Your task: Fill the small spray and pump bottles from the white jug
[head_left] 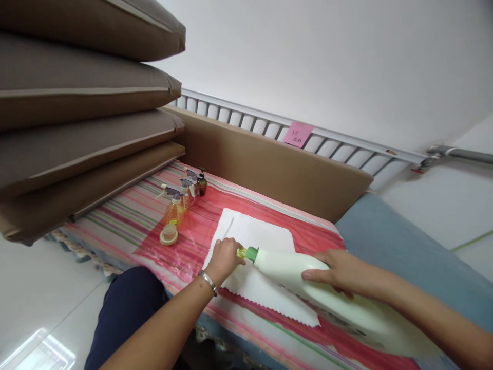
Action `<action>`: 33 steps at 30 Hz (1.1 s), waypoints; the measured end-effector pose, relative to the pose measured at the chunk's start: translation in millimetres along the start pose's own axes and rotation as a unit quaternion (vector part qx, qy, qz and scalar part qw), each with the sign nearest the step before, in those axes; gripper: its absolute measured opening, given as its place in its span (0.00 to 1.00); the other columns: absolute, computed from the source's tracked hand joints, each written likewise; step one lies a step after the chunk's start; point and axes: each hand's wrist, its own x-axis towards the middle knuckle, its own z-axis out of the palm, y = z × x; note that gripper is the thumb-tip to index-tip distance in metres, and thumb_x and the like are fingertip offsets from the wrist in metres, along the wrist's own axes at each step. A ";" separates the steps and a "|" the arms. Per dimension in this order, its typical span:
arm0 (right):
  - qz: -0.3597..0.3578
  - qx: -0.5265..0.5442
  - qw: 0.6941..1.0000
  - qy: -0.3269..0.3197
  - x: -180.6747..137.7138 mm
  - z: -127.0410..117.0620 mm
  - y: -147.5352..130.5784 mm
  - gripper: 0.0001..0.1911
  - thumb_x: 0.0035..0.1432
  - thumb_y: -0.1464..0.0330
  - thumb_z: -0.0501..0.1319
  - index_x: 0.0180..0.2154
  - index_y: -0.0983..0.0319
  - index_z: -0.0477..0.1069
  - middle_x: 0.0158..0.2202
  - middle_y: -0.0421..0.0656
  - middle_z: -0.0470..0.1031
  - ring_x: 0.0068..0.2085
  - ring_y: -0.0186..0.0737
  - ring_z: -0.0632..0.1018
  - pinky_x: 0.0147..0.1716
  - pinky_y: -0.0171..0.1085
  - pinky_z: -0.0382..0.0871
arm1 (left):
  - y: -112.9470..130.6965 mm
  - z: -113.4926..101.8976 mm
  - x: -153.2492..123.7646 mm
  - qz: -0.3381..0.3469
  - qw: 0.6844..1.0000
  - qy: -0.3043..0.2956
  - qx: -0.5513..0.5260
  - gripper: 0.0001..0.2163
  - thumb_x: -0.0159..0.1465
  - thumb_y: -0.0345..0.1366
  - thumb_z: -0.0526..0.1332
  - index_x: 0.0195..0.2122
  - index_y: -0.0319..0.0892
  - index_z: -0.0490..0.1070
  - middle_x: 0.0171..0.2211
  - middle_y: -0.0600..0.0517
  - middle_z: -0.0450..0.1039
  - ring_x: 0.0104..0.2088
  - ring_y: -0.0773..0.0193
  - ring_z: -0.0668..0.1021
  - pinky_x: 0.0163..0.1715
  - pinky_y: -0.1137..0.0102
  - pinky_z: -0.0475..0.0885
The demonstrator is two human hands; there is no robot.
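My right hand (339, 272) grips a large pale green bottle (285, 264) around its body. The bottle lies tilted nearly level, with its green spout (252, 254) pointing left. At the spout's tip, my left hand (227, 257) has its fingers closed around a small clear container (241, 252) with a yellowish tint. Most of that container is hidden by the hand. Both hands are above a white cloth (265, 231) with a scalloped edge. A thin grey strip (229, 227) rests on the cloth, just beyond my left hand.
Left of the cloth stand yellow-tinted spray bottles (175, 209), a dark pump bottle (202, 184) and a round cream cap (168, 234). Thick brown cushions (88, 74) are stacked at left. A brown panel (262, 169) and a white rail with a pink note (298, 133) border the back.
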 end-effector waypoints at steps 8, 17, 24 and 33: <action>0.001 0.002 1.000 -0.003 -1.4 -0.9 -1.9 0.19 0.50 0.52 0.59 0.29 0.63 0.69 0.16 0.39 0.67 0.16 0.34 0.67 0.14 0.32 0.59 | 0.7 -0.9 -0.6 -0.004 1.000 -0.002 -0.002 0.15 0.52 0.42 0.67 0.41 0.45 0.75 0.41 0.48 0.76 0.45 0.54 0.74 0.44 0.63 0.62; -0.002 0.009 1.000 -0.003 -0.9 0.8 0.2 0.20 0.49 0.51 0.59 0.30 0.63 0.69 0.17 0.39 0.66 0.17 0.34 0.67 0.14 0.32 0.59 | 0.1 -2.9 -0.8 -0.012 1.000 -0.003 -0.020 0.14 0.53 0.42 0.67 0.41 0.45 0.75 0.41 0.48 0.76 0.45 0.54 0.74 0.46 0.63 0.62; -0.019 0.083 0.996 0.023 5.1 26.0 16.0 0.21 0.50 0.49 0.58 0.27 0.62 0.67 0.17 0.37 0.66 0.17 0.34 0.67 0.16 0.32 0.57 | -14.4 -8.8 4.3 -0.049 0.997 -0.014 -0.051 0.18 0.50 0.41 0.69 0.42 0.46 0.75 0.43 0.49 0.76 0.45 0.56 0.75 0.45 0.67 0.66; -0.030 0.262 0.960 0.092 -2.8 52.3 36.8 0.24 0.51 0.47 0.55 0.21 0.60 0.59 0.14 0.34 0.62 0.18 0.32 0.64 0.22 0.32 0.57 | -31.2 -9.8 11.6 -0.059 0.992 -0.021 -0.106 0.18 0.48 0.38 0.69 0.42 0.44 0.76 0.42 0.48 0.78 0.43 0.56 0.77 0.44 0.69 0.68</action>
